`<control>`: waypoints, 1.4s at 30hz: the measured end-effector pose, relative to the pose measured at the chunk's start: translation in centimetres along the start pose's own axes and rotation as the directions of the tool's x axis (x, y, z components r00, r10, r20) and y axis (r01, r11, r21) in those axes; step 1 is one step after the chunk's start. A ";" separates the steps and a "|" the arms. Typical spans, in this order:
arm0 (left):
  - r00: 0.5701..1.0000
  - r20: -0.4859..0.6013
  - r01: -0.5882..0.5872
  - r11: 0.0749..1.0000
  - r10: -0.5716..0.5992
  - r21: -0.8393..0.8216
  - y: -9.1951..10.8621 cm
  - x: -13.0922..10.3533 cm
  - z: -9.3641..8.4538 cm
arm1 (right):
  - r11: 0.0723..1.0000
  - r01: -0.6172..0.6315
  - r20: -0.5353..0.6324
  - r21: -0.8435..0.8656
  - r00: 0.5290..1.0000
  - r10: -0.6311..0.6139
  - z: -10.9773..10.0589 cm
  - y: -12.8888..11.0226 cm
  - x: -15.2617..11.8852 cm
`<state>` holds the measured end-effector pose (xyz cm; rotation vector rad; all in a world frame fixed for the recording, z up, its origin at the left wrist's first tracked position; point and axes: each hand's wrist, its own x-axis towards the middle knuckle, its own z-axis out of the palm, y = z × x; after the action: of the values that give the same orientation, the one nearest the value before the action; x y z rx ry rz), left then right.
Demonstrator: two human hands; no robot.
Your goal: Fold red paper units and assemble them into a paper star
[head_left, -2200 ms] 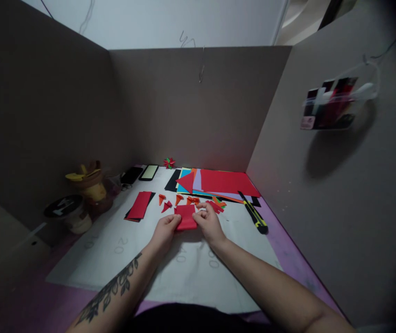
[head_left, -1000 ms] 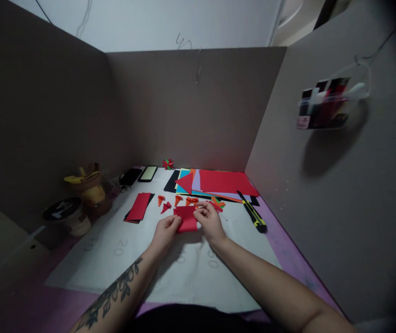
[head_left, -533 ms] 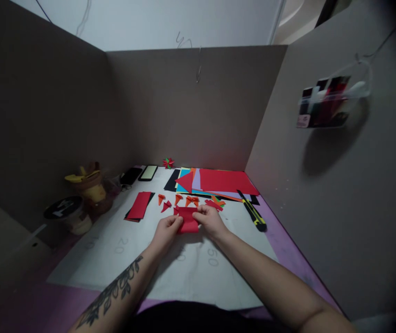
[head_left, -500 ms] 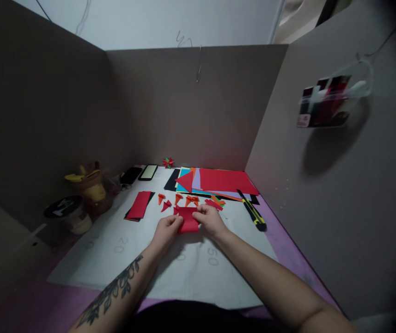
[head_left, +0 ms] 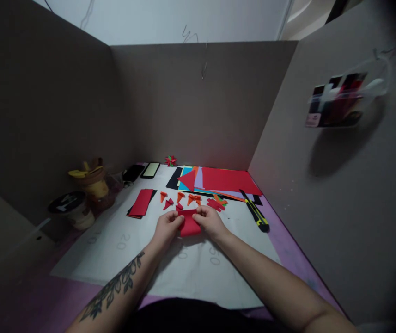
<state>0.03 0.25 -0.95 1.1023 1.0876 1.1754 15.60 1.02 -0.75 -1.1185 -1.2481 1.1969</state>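
A small red paper (head_left: 190,224) is held above the white sheet, its lower part curving round. My left hand (head_left: 168,225) pinches its left edge between thumb and fingers. On the right edge, my right hand (head_left: 210,219) has a like pinch. Just beyond the hands lie several small folded pieces, among them an orange one (head_left: 194,199) and a dark pink one (head_left: 168,203). Flat red strips (head_left: 216,204) rest behind my right hand. To the left is a stack of narrow paper with a red piece (head_left: 143,202) on top.
Large coloured sheets (head_left: 230,180) lie at the back, with a yellow-black cutter (head_left: 256,212) to their right. Two phones (head_left: 150,170) and a red-green paper star (head_left: 170,161) sit at the back left. A lidded tub (head_left: 76,212) and a pot (head_left: 95,185) stand at the left.
The view has shifted slightly, moving the scene a little in the frame. Both hands still pinch the red paper, whose lower part now looks more curved.
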 end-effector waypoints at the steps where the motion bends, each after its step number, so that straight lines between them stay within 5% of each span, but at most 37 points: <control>1: 1.000 -0.011 -0.009 1.000 0.009 0.022 0.0 0.0 0.0 | 1.000 -0.014 0.019 0.027 1.000 0.013 0.0 0.1 0.0; 9: 0.998 0.011 -0.059 0.995 0.059 0.082 -0.2 0.0 -0.2 | 0.979 -0.119 0.077 0.165 0.991 0.108 0.0 0.3 -0.1; 42: 0.998 0.032 0.052 0.995 -0.049 -0.091 -0.1 -0.1 0.3 | 0.982 -0.070 0.039 0.177 0.997 0.065 -0.3 1.1 0.2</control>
<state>0.32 0.10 -1.04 1.0129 1.0235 1.1545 15.84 1.36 -1.89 -1.0188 -1.1104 1.3554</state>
